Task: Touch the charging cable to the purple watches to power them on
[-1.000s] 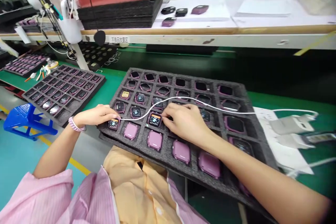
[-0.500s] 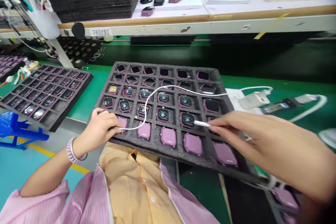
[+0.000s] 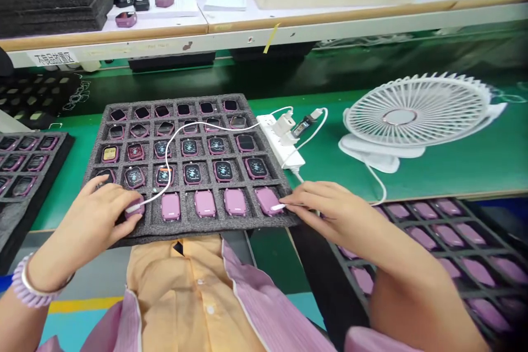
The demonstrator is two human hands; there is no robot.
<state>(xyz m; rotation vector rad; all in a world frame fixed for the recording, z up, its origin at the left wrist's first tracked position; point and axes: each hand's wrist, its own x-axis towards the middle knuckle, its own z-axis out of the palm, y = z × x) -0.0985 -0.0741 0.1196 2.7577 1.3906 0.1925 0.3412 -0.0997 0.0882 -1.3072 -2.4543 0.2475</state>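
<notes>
A grey foam tray (image 3: 157,224) holds rows of purple smartwatches, some screens dark, several lit with a dial. The nearest row lies back side up. At its left end my left hand (image 3: 105,209) is closed around a purple smartwatch (image 3: 139,211), where the white tip of a charging cable (image 3: 168,148) rests. That cable curves across the tray toward the power strip. My right hand (image 3: 325,206) pinches a second white charging cable end (image 3: 278,207) against the back of the right-hand smartwatch (image 3: 266,198). Fingers partly cover both watches.
A white power strip (image 3: 280,146) with adapters stands right of the tray, and a white fan (image 3: 416,113) lies beyond it. More watch trays sit at the left (image 3: 53,162) and lower right (image 3: 433,220). A shelf edge (image 3: 165,38) runs across the back.
My right hand has moved its cable end from a lit watch in the second row to the face-down watch at the front right corner. The view has swung right, showing the fan.
</notes>
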